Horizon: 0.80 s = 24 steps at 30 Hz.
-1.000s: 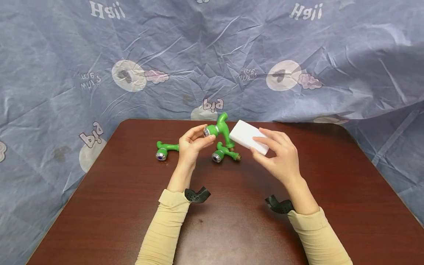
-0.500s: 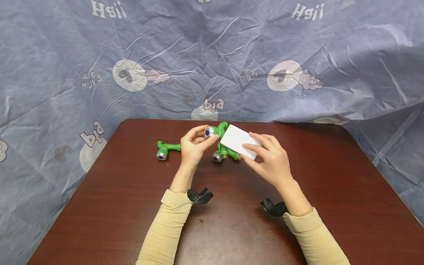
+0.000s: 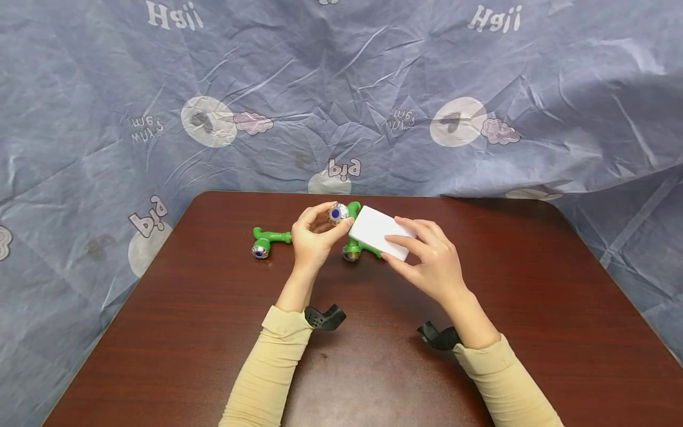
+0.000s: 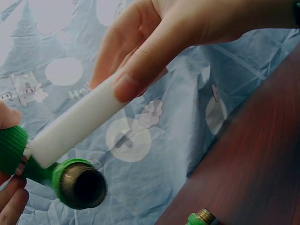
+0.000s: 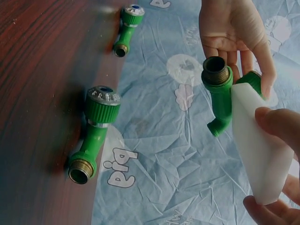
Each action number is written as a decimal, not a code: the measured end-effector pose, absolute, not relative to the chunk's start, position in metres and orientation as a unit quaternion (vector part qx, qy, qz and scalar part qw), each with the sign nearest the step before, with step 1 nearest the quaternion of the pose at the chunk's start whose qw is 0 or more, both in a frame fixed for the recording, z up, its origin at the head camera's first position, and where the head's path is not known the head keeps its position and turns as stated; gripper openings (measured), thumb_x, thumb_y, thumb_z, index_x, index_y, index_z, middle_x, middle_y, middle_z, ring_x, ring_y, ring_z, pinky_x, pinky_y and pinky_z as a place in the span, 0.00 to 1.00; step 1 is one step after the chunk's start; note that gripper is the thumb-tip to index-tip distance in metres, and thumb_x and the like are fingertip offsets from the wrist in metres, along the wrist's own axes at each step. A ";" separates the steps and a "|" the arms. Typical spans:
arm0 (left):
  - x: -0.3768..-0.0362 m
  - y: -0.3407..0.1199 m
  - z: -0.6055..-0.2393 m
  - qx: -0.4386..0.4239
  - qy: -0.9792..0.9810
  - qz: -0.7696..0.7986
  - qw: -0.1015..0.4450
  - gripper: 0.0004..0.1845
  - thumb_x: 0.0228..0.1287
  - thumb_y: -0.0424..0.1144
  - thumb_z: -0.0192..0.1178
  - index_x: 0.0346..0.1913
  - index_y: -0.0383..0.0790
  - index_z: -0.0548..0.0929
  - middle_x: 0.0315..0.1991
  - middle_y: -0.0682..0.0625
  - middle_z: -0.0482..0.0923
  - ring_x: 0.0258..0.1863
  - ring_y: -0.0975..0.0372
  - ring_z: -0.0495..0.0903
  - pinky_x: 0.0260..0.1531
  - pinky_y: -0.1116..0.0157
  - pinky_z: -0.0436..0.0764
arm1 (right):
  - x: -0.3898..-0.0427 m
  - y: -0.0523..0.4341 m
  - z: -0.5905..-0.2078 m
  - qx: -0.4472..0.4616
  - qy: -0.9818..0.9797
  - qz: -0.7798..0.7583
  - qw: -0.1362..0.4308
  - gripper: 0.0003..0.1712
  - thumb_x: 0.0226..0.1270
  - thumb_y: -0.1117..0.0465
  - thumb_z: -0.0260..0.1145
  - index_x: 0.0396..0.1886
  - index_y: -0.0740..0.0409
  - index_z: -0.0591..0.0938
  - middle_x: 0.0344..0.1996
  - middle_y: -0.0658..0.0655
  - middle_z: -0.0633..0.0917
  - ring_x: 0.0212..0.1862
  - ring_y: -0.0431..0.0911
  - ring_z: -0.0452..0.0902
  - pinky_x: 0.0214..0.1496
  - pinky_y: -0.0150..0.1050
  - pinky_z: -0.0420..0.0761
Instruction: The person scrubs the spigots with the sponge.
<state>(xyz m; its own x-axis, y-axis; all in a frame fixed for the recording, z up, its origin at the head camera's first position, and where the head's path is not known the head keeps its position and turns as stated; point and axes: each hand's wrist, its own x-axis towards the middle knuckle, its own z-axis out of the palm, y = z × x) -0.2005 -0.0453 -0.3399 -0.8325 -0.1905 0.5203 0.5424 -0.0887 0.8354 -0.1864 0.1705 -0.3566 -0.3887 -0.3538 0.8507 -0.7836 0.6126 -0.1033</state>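
A green tap with a silver-rimmed, blue-centred knob [image 3: 338, 213] is pinched by its knob in my left hand [image 3: 312, 240], above the table. My right hand [image 3: 434, 258] grips a white sponge block [image 3: 376, 230] between thumb and fingers. One end of the sponge touches the tap's green body [image 5: 221, 103] beside the knob, as both wrist views show. The tap's brass threaded inlet [image 4: 84, 186] points toward the left wrist camera. Behind the held tap, a second green tap [image 5: 96, 133] lies on the table, partly hidden in the head view.
A third green tap [image 3: 264, 240] lies on the table left of my left hand. The dark red-brown table [image 3: 363, 367] ends at a blue printed cloth [image 3: 299, 89] hanging behind it. Each wrist wears a black camera mount [image 3: 325, 318].
The sponge has moved left and slightly down against the tap. The held tap has turned so its knob faces the head camera, and it sits a little lower.
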 end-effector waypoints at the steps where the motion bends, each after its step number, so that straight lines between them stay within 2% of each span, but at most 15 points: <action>1: -0.200 -0.045 -0.340 -0.143 -0.626 -0.723 0.257 0.20 0.44 0.22 0.70 0.45 0.21 0.80 0.33 0.43 0.77 0.34 0.66 0.80 0.39 0.58 0.82 | -0.186 0.170 -0.357 0.361 -0.793 0.257 0.418 0.17 0.43 0.59 0.76 0.37 0.54 0.87 0.48 0.58 0.82 0.46 0.54 0.76 0.41 0.49 0.77; 6: -0.200 -0.043 -0.341 -0.155 -0.629 -0.707 0.284 0.21 0.43 0.22 0.71 0.44 0.21 0.80 0.33 0.42 0.75 0.33 0.66 0.80 0.36 0.58 0.83 | -0.186 0.168 -0.358 0.384 -0.793 0.263 0.393 0.16 0.46 0.57 0.75 0.38 0.53 0.87 0.49 0.57 0.82 0.47 0.53 0.76 0.42 0.48 0.77; 14: -0.199 -0.043 -0.342 -0.149 -0.643 -0.692 0.293 0.19 0.43 0.25 0.72 0.42 0.25 0.81 0.33 0.38 0.82 0.25 0.63 0.81 0.29 0.62 0.83 | -0.187 0.170 -0.358 0.433 -0.789 0.265 0.348 0.14 0.45 0.58 0.74 0.36 0.52 0.88 0.48 0.57 0.82 0.48 0.51 0.75 0.48 0.41 0.74; 24: -0.196 -0.039 -0.342 -0.155 -0.670 -0.653 0.318 0.21 0.39 0.28 0.76 0.41 0.26 0.83 0.28 0.38 0.82 0.22 0.57 0.79 0.25 0.64 0.80 | -0.187 0.169 -0.359 0.447 -0.792 0.267 0.319 0.13 0.46 0.59 0.73 0.36 0.51 0.87 0.49 0.55 0.82 0.51 0.49 0.74 0.51 0.38 0.72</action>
<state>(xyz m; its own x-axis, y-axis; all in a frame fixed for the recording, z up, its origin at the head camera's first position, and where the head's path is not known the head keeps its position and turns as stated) -0.1958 -0.0392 -0.3418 -0.7493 -0.2080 0.6287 0.6231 0.1002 0.7757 -0.1870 0.1690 -0.3593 -0.3977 -0.5368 0.7441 -0.8779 0.4583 -0.1386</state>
